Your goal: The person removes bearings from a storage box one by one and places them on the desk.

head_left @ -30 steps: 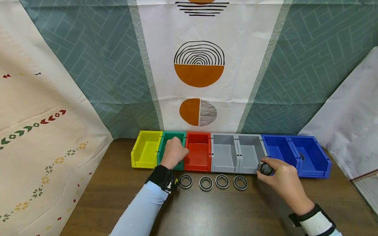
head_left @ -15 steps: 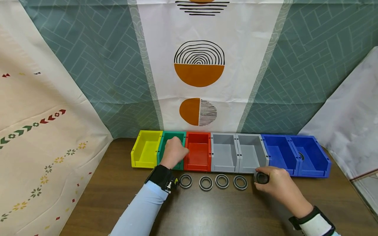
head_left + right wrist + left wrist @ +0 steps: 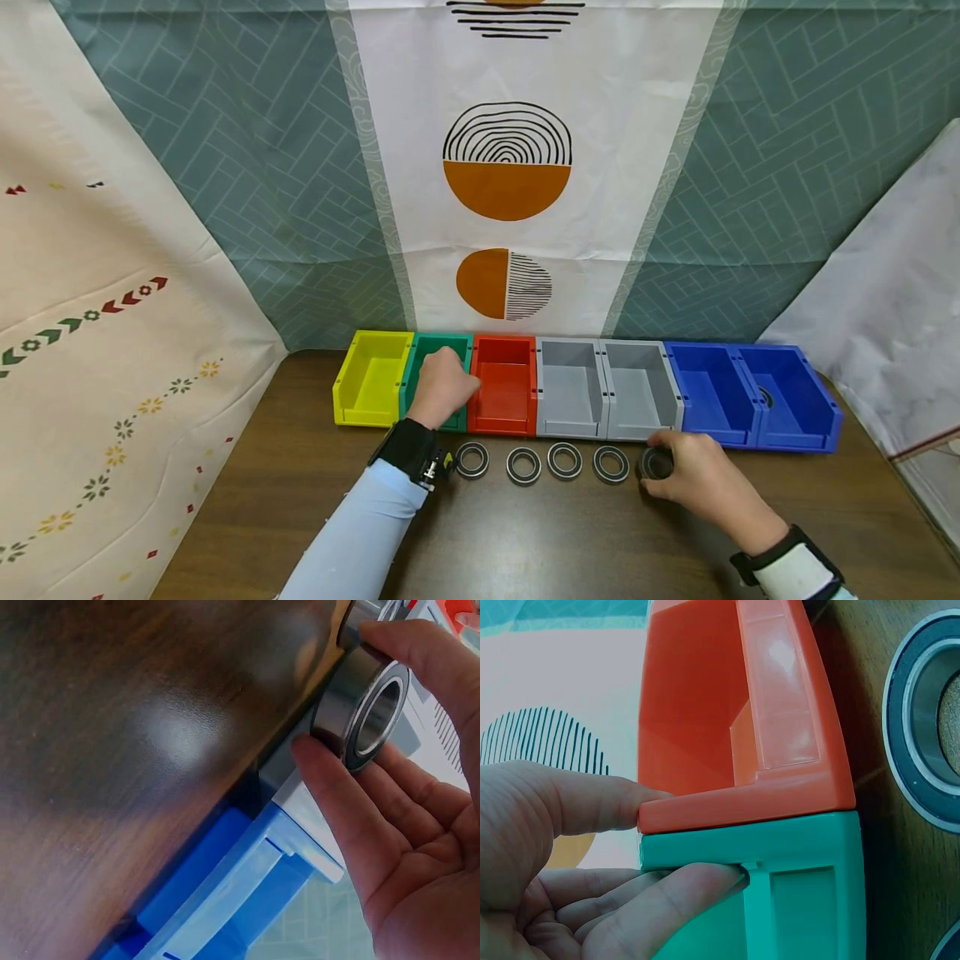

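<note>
My right hand (image 3: 697, 471) pinches a ball bearing (image 3: 339, 701) by its rim between thumb and fingers, just in front of the right grey bin (image 3: 641, 375). At the table it lines up with the right end of a row of several bearings (image 3: 523, 480); the fingers partly hide it in the head view. My left hand (image 3: 442, 387) is over the green bin (image 3: 802, 900). In the left wrist view its thumb and a finger pinch the adjoining walls of the green bin and the red bin (image 3: 780, 697).
A yellow bin (image 3: 373, 379) stands at the left end, and another grey bin (image 3: 570, 375) beside the red one. Two blue bins (image 3: 783, 392) close the right end; the outermost holds a bearing (image 3: 765, 397). Patterned cloth (image 3: 322, 208) hangs behind the wooden table (image 3: 525, 550).
My right hand has moved left and down with the bearing, from in front of the blue bin to the right end of the bearing row. The left hand has stayed still.
</note>
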`<state>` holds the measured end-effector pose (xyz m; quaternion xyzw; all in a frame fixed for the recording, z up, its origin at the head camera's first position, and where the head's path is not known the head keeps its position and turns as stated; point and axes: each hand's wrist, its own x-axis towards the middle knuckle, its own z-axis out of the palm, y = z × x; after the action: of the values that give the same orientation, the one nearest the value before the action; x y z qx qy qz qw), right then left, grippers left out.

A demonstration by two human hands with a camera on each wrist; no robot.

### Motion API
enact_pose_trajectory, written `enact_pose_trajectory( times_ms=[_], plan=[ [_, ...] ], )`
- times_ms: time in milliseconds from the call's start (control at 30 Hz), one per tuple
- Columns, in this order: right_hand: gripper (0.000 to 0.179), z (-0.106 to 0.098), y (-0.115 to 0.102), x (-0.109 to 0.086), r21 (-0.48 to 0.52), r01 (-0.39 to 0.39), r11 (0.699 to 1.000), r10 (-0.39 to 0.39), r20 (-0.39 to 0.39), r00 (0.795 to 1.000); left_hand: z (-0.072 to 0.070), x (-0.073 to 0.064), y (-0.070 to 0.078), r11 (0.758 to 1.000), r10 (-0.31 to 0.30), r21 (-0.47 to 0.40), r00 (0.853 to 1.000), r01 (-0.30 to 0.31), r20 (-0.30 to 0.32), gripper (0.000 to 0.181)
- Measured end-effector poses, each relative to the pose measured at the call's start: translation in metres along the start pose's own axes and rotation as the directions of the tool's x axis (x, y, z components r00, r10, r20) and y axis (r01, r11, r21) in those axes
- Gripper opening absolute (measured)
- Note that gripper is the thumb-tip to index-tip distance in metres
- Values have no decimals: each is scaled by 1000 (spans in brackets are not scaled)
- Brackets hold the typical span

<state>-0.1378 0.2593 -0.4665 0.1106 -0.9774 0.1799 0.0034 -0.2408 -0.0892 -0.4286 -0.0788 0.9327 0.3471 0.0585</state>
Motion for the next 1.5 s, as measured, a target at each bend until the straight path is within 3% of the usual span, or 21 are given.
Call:
enact_pose_trajectory(
  times_ms=[233, 567, 1233, 1500],
  plan=[
    [45, 1, 1, 0, 19, -23, 1000, 22, 55, 998, -1, 0, 1, 1000, -10, 0, 1000, 10, 14, 25],
    [45, 5, 5, 3, 2, 36, 999, -36, 4, 999, -2, 0, 4, 1000, -9, -4, 1000, 9, 10, 26],
    [55, 5, 4, 3, -28, -30, 999, 31, 42, 999, -1, 0, 2, 1000, -29, 9, 999, 29, 14, 25],
    [55, 6, 4, 2, -48, -17, 999, 18, 25, 1000, 0, 0, 2, 999, -32, 10, 999, 32, 16, 23]
  ],
)
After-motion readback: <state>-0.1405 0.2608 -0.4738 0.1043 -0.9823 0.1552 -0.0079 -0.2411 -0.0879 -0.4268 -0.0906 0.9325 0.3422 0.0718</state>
